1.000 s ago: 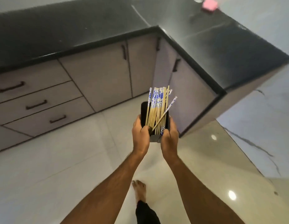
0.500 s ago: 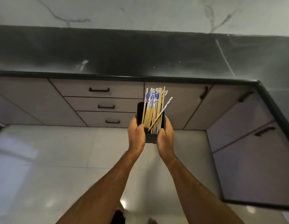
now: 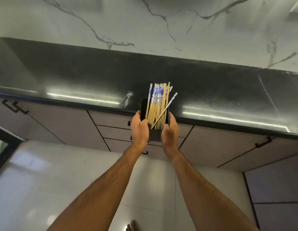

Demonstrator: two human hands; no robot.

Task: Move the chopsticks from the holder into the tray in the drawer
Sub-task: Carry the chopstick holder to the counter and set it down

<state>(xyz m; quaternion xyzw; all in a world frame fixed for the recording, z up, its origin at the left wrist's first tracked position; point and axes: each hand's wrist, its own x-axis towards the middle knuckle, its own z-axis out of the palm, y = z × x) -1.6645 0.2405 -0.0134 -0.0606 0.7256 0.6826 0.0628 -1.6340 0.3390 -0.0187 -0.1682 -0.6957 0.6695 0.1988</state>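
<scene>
A black rectangular holder [image 3: 154,135] is gripped between my left hand [image 3: 139,129] and my right hand [image 3: 169,132], one on each side. Several wooden chopsticks [image 3: 157,104] with blue-and-white patterned tops stand in it; one leans out to the right. I hold the holder in the air just at the front edge of the black countertop [image 3: 95,77]. A stack of three closed drawers [image 3: 111,129] sits under the counter right behind my hands, their handles mostly hidden. No tray is in sight.
Closed cabinet doors with dark handles flank the drawers at left [image 3: 15,106] and right [image 3: 263,143]. A marble-patterned wall [image 3: 145,22] rises behind the counter. Glossy white floor tiles [image 3: 45,180] lie below, and the toes of a bare foot [image 3: 130,227] show at the bottom.
The view has swung left and closed in on the drawer stack. Both hands kept their grip on the holder, which now overlaps the counter's front edge.
</scene>
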